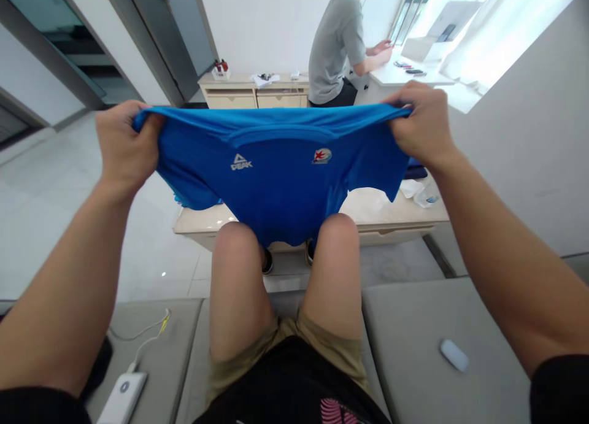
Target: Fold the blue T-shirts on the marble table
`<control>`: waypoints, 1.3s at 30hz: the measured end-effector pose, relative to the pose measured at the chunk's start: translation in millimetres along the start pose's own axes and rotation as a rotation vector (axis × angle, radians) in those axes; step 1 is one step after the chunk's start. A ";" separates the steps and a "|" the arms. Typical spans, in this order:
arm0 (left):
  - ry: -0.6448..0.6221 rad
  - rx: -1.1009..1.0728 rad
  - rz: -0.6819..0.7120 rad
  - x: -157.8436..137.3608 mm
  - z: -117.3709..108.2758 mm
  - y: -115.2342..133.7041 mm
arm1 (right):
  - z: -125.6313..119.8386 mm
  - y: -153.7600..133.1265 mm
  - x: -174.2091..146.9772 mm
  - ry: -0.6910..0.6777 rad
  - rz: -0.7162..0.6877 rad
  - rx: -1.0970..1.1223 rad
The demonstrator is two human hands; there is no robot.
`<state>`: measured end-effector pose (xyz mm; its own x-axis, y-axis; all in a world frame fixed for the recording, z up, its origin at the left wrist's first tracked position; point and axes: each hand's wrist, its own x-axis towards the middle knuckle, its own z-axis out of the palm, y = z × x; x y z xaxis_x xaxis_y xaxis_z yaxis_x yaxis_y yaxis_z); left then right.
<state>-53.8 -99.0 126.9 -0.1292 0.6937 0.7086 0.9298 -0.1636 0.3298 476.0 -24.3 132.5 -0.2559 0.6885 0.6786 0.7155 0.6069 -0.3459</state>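
Observation:
A blue short-sleeved T-shirt [285, 185] is stretched out in the air in front of my knees, its front with a white PEAK logo and a small round emblem facing me. My left hand [126, 142] is closed on the cloth at the shirt's left shoulder. At the opposite shoulder my right hand [421, 120] pinches the fabric in the same way. Between the two hands the top edge is pulled nearly straight, with the collar in the middle. The lower hem hangs down close to my knees, over the low table's edge.
Beyond the shirt is a low cream table [391, 218] with a clear plastic bag [426, 197] on it. A person in a grey shirt [335, 43] sits at a white desk [391, 74]. On the grey sofa [414, 313] lie a white mouse [454, 355] and a cabled white power bank [123, 398].

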 end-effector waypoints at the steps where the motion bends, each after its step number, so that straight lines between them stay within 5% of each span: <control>1: 0.018 0.003 -0.001 -2.7 -6.0 3.4 | -1.5 0.6 -2.8 0.023 0.037 0.018; 10: 0.056 -0.012 0.004 -27.7 -25.0 4.9 | 7.3 28.8 -18.1 0.244 0.111 0.002; 14: 0.131 0.004 0.039 -24.2 -20.6 -0.5 | 2.7 22.3 -19.0 0.294 0.033 -0.123; 19: 0.057 0.009 0.008 -28.3 3.1 -13.0 | 24.5 42.4 -34.7 0.220 0.038 -0.265; 28: -0.154 -0.010 -0.190 -90.6 113.1 -61.5 | 124.8 120.7 -115.3 0.059 0.179 -0.212; 34: -0.276 0.106 -0.226 -37.3 214.8 -100.4 | 199.3 180.5 -42.1 -0.070 0.277 -0.288; 39: -0.602 0.234 -0.347 -23.7 300.2 -103.5 | 270.6 184.2 -17.8 -0.524 0.586 -0.411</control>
<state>-43.5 112.1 -111.3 -0.2809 0.9545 0.0999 0.9277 0.2434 0.2832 436.4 182.7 -118.6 0.0321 0.9984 0.0466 0.9761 -0.0213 -0.2161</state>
